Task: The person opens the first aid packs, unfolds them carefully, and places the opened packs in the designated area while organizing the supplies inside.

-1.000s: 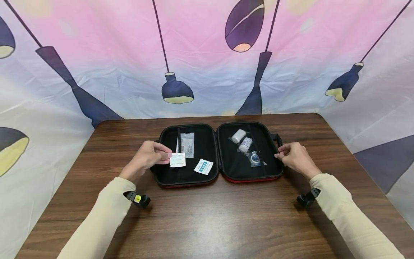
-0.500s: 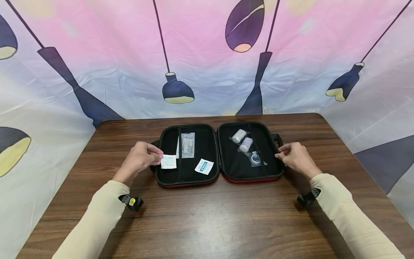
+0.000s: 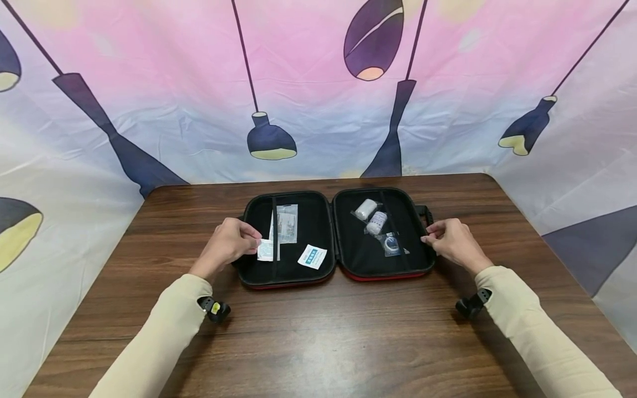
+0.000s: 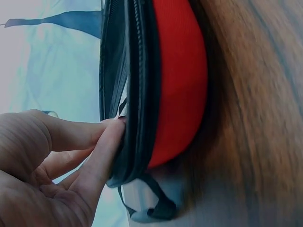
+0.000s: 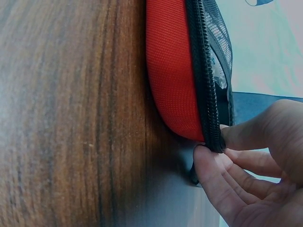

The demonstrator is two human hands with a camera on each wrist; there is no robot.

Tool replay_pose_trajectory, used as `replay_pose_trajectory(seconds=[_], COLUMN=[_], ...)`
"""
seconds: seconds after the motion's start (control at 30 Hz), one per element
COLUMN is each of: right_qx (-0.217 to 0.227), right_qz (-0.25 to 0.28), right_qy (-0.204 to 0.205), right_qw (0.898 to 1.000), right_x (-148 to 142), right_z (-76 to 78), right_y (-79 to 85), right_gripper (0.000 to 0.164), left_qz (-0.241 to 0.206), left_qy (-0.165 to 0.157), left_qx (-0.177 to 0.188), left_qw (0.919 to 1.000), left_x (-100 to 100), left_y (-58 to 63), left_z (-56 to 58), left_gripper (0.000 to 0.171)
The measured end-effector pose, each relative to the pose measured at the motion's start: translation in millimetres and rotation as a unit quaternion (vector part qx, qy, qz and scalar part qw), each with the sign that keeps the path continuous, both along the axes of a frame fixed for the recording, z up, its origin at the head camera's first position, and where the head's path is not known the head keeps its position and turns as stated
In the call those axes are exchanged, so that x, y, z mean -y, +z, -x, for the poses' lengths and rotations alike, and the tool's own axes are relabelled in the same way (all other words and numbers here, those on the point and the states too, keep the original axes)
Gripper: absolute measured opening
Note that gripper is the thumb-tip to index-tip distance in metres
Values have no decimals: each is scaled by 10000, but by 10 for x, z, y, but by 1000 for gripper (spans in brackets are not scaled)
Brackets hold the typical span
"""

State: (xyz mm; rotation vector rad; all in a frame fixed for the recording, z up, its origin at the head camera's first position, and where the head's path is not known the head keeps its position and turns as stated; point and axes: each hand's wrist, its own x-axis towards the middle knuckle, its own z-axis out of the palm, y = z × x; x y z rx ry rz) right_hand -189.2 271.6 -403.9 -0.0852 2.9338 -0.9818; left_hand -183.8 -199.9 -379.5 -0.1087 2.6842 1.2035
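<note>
Fingers (image 3: 252,241) of left hand (image 3: 226,246) pinch white packet (image 3: 266,250) inside case (image 3: 298,276); right fingers (image 3: 429,239) grip its rim.

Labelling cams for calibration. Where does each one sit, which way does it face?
Head: above, looking forward and down at open case on table; both hands and sleeves show.
Left wrist: low at table level, facing case's red shell; left hand shows.
Right wrist: low, facing red shell from the other side; right hand shows.
Shared: all three show the case and table.
</note>
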Motion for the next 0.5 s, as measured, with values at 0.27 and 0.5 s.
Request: replay_pose_trajectory(seconds=[0.27, 0.5], right_qx=[-13, -9], right_qz=[18, 18], right_qy=[-4, -5], right_qw=[10000, 10000], right_x=[-14, -14], right_z=[3, 2], right_y=[-19, -17], right_gripper=[31, 31], left_qz=[-141, -268], left_qy=[-95, -184], left_qx=[-91, 33], left_qw=[9998, 9995], left_x=[-122, -196], left_y=[-43, -81], left_z=[24, 45], left_gripper=[10, 11])
